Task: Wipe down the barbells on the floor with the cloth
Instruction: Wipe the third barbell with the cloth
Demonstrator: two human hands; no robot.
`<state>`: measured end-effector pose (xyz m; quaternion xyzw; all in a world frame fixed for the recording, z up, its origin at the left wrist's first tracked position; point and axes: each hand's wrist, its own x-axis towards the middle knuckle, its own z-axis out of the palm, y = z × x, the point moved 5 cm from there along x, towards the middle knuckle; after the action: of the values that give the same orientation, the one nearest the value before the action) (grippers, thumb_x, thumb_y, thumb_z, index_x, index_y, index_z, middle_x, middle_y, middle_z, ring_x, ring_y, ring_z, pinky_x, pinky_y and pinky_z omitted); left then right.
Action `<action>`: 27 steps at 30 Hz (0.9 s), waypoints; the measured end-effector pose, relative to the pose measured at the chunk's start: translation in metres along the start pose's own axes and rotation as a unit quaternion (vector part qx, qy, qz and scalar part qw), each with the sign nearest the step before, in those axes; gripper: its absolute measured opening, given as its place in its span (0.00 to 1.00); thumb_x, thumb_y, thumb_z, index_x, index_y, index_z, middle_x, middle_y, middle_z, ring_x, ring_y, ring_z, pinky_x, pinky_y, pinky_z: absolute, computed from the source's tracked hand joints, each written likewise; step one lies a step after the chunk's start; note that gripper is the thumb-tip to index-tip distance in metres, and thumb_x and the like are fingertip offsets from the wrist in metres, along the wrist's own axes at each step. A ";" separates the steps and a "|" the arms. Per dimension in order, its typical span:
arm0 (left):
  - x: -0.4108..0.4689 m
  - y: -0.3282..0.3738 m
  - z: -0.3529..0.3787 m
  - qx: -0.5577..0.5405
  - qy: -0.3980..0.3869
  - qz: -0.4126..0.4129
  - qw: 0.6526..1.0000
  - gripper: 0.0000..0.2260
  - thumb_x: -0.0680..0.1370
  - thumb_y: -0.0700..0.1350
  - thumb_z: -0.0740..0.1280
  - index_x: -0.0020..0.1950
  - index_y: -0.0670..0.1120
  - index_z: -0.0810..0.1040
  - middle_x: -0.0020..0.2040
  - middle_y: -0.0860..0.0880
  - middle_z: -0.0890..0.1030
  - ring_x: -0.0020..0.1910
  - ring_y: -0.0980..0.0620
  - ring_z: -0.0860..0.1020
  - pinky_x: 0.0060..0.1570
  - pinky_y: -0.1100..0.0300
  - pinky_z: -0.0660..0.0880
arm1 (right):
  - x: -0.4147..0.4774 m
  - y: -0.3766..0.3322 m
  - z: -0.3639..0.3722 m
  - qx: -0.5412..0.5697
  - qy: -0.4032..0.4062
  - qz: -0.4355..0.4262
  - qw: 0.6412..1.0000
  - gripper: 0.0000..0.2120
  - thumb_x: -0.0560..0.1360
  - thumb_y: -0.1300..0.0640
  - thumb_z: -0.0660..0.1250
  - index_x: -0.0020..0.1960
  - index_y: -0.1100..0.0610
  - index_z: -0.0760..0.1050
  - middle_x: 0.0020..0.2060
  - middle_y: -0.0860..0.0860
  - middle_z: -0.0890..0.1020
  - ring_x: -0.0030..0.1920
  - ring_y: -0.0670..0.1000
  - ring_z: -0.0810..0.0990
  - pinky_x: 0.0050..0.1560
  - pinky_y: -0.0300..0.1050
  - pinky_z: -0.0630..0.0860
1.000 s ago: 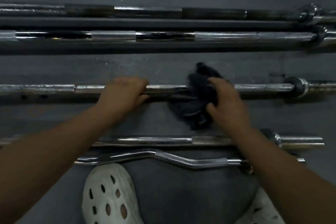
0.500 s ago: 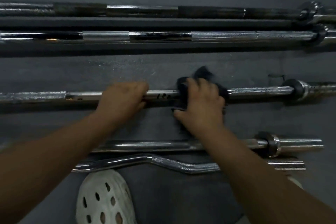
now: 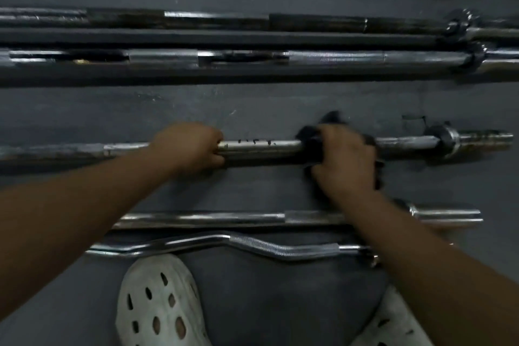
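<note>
A chrome barbell (image 3: 258, 146) lies across the middle of the dark floor, with dark specks on its shaft. My left hand (image 3: 191, 146) grips the shaft left of centre. My right hand (image 3: 345, 160) wraps a black cloth (image 3: 311, 137) around the same bar further right, fingers curled over it. Most of the cloth is hidden under the hand; a tuft sticks up behind it.
Two long barbells (image 3: 337, 57) lie side by side at the far edge. Nearer me lie a straight chrome bar (image 3: 210, 218) and a curl bar (image 3: 252, 244). My white perforated clogs (image 3: 157, 303) stand on the grey floor (image 3: 252, 107) just behind the curl bar.
My right hand closed the cloth around the middle bar and slid it rightward along the shaft. My left hand kept its grip on the bar.
</note>
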<state>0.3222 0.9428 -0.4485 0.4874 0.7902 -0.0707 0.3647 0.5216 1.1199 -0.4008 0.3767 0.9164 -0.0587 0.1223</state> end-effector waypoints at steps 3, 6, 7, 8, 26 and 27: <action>0.013 -0.003 -0.016 -0.126 -0.163 0.007 0.979 0.10 0.74 0.54 0.72 0.46 0.49 0.78 0.40 0.49 0.81 0.36 0.50 0.78 0.38 0.60 0.74 | -0.008 -0.069 0.002 0.026 -0.002 -0.119 0.992 0.36 0.64 0.54 0.75 0.71 0.48 0.68 0.66 0.51 0.75 0.62 0.59 0.74 0.55 0.55 0.72; -0.001 0.002 -0.017 0.005 0.000 0.003 1.000 0.10 0.76 0.53 0.68 0.53 0.51 0.76 0.45 0.49 0.77 0.45 0.45 0.79 0.40 0.57 0.69 | 0.003 -0.045 0.003 0.017 -0.014 -0.163 0.986 0.39 0.61 0.52 0.77 0.71 0.49 0.68 0.66 0.51 0.75 0.62 0.59 0.75 0.56 0.55 0.75; -0.012 0.011 -0.013 0.047 0.103 0.013 0.993 0.10 0.76 0.52 0.68 0.54 0.51 0.74 0.47 0.48 0.78 0.48 0.44 0.79 0.40 0.56 0.68 | 0.004 -0.023 0.005 0.012 -0.005 -0.131 0.991 0.39 0.61 0.52 0.78 0.70 0.50 0.69 0.65 0.53 0.76 0.62 0.60 0.76 0.56 0.56 0.75; -0.021 0.018 -0.008 0.053 0.164 0.016 0.985 0.09 0.76 0.51 0.68 0.53 0.51 0.73 0.48 0.47 0.79 0.48 0.43 0.79 0.40 0.55 0.68 | 0.002 -0.002 0.008 0.015 0.011 -0.068 0.997 0.38 0.61 0.52 0.78 0.69 0.52 0.70 0.64 0.54 0.77 0.62 0.61 0.76 0.56 0.57 0.75; 0.004 0.014 -0.013 -0.163 -0.214 -0.002 0.963 0.07 0.76 0.47 0.71 0.50 0.45 0.79 0.42 0.48 0.79 0.35 0.51 0.77 0.33 0.65 0.72 | -0.032 -0.120 0.013 0.069 0.001 -0.177 0.982 0.35 0.61 0.53 0.77 0.67 0.48 0.70 0.63 0.51 0.76 0.60 0.58 0.76 0.49 0.54 0.76; 0.001 0.015 -0.015 -0.139 -0.185 -0.004 0.973 0.07 0.77 0.48 0.70 0.51 0.46 0.78 0.44 0.48 0.79 0.38 0.50 0.78 0.34 0.63 0.71 | -0.030 -0.118 0.012 0.079 -0.019 -0.216 0.973 0.39 0.59 0.53 0.78 0.68 0.49 0.69 0.65 0.51 0.75 0.62 0.58 0.75 0.52 0.54 0.77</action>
<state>0.3265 0.9578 -0.4346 0.4071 0.7135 -0.0509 0.5680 0.4609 1.0134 -0.4025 0.1776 0.9660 -0.1629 0.0942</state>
